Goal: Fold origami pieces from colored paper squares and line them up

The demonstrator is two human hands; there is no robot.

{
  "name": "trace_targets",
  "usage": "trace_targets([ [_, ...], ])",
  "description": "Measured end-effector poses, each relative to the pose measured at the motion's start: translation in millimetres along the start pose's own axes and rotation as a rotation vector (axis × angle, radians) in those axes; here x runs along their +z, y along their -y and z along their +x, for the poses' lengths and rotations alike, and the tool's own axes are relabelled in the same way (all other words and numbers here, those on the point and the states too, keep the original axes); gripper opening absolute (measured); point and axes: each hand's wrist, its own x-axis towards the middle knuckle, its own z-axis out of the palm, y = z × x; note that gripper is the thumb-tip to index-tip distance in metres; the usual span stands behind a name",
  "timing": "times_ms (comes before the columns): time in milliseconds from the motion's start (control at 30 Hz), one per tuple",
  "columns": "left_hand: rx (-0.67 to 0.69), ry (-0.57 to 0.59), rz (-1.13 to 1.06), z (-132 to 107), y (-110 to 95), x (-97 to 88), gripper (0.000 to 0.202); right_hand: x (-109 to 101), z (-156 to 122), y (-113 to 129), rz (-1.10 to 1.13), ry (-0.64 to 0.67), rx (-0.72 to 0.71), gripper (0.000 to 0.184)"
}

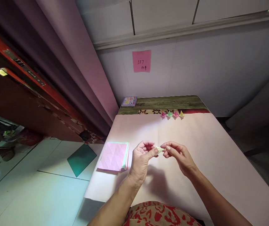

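Folded paper piece (159, 149), pale yellow, pinched btwn both hands just right of the paper stack (114, 156).
Left hand (142, 157) & right hand (180, 155) each grip one end w/ fingertips; tight pinches near the crease should fold cleanest. Stack sits at the table (219, 157) edge; bare room lies right of it.

Centre: folded paper (159, 149) pale yellow. Left: paper stack (114, 156) pink, diamond creases. Pale pink table cover (207, 147). Upper centre: small folded pieces (169, 114) pink, green, pink, yellow. Bottom: garment (158, 215) red-on-tan print.
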Motion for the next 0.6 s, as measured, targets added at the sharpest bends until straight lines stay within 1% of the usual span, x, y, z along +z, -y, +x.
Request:
trace_targets([
  [67, 0.051, 0.004, 0.089, 0, 0, -0.2, 0.043, 0, -1, 2, 0.027, 0.057, 0.032, 0.031],
  [100, 0.065, 0.012, 0.123, 0, 0, -0.3, 0.043, 1, -1, 2, 0.02, 0.063, 0.03, 0.03],
  [167, 0.077, 0.025, 0.153, 0, 0, -0.7, 0.044, 1, -1, 0, 0.009, 0.034, 0.001, 0.028],
  [267, 0.06, 0.073, 0.174, 1, 3, -1.1, 0.048, 2, -2, -4, 0.008, -0.064, -0.075, 0.028],
  [333, 0.024, 0.142, 0.225, 1, 4, -0.8, 0.041, 3, -2, -6, -0.006, -0.106, -0.109, 0.028],
  [400, 0.011, 0.181, 0.267, 1, 6, -0.7, 0.032, 3, -3, -9, -0.035, -0.113, -0.126, 0.027],
  [500, 0.07, 0.165, 0.301, 2, 7, -2.2, 0.026, 5, -4, -11, -0.098, -0.104, -0.165, 0.026],
  [600, 0.152, 0.161, 0.402, 2, 8, -6.0, 0.023, 6, -7, -10, -0.17, -0.069, -0.219, 0.022],
])
